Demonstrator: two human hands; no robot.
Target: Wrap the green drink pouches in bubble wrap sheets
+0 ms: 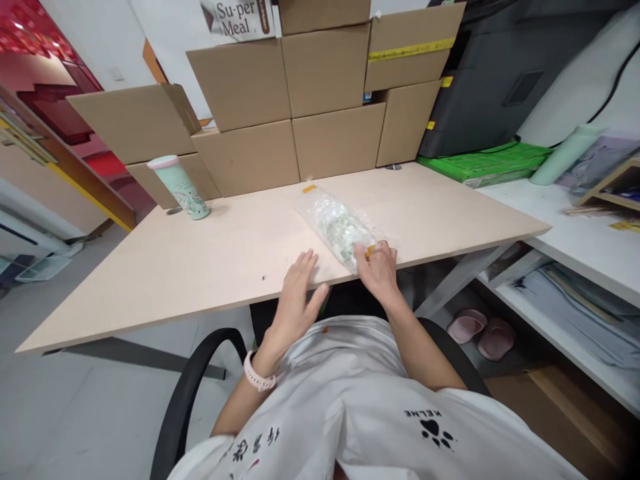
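A clear plastic bag with pale green and white contents lies on the beige table, slanting away from me. My right hand pinches the bag's near end, where a small orange tab shows between the fingers. My left hand rests at the table's front edge with fingers stretched out flat, holding nothing, a short way left of the bag. A second orange tab marks the bag's far end.
A mint green tumbler stands at the table's back left. Stacked cardboard boxes line the far edge. A black printer and green tray sit right. A white side shelf and pink slippers lie lower right.
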